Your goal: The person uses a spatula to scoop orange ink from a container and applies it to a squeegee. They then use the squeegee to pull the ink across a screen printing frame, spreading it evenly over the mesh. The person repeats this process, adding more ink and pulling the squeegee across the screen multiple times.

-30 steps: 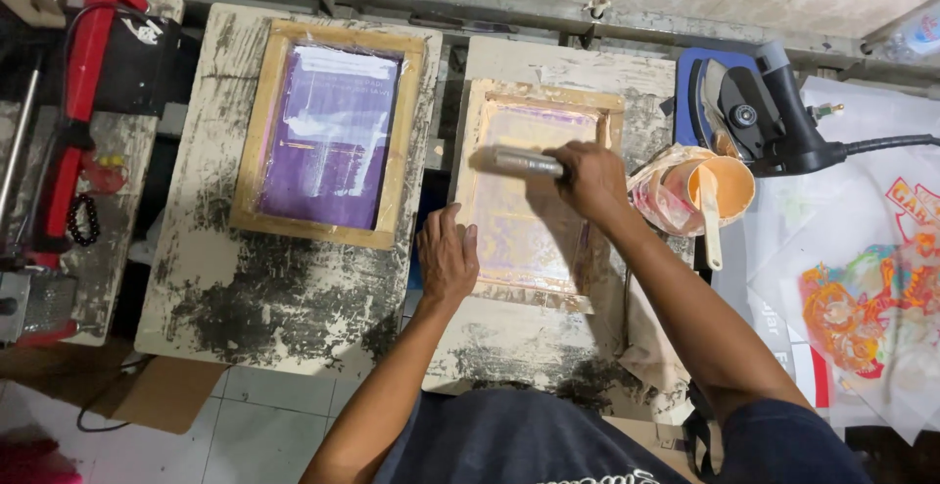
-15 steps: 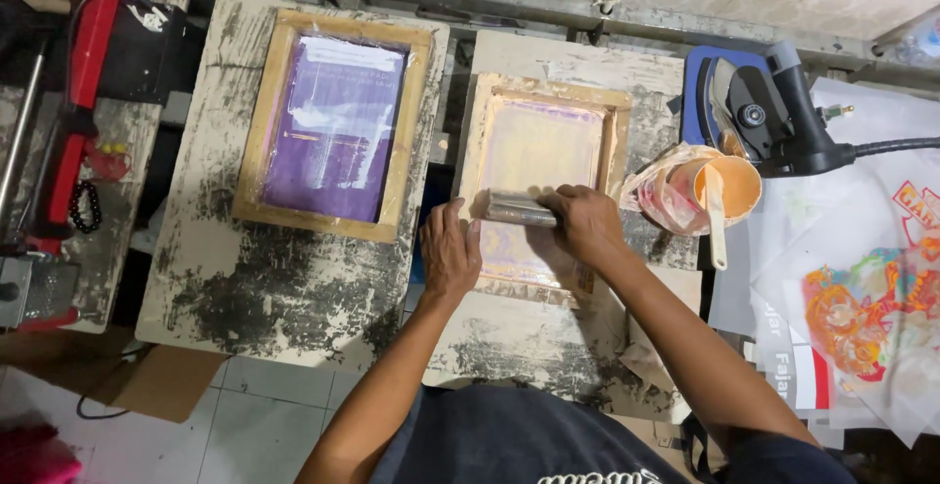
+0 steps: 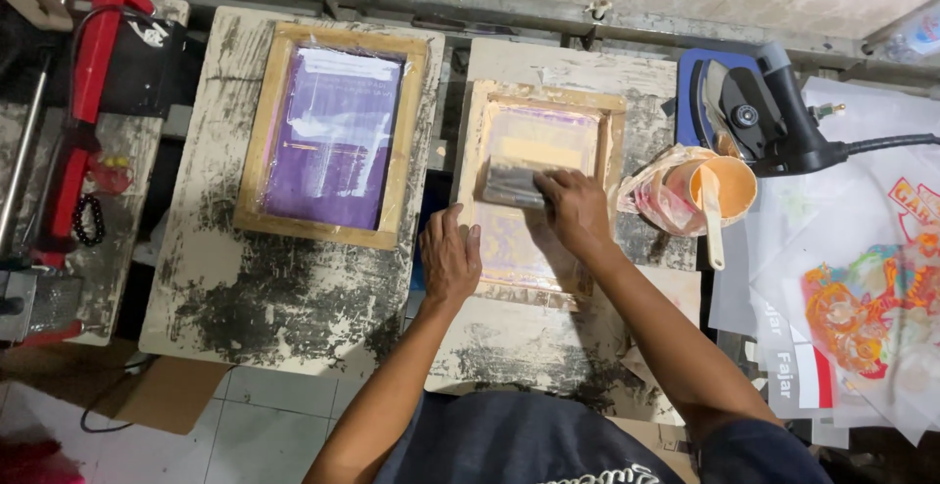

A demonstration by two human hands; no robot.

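A wooden printing screen frame (image 3: 544, 104) lies on the right worn board. My right hand (image 3: 573, 212) grips a squeegee (image 3: 511, 187) set across the screen's mesh, about midway down. My left hand (image 3: 449, 257) presses flat on the frame's lower left rail, fingers together. A second wooden frame with a purple mesh (image 3: 333, 134) lies on the left board, untouched.
An orange cup of ink (image 3: 725, 186) with a pale spatula stands in a plastic bag right of the frame. A black heat tool (image 3: 769, 122) rests on a blue pad. Printed transfer sheets (image 3: 862, 308) lie at right. A red press (image 3: 83, 102) stands at left.
My right hand drew the squeegee from the top of the screen down toward me over the mesh. The view has shifted slightly; my left hand stays on the frame.
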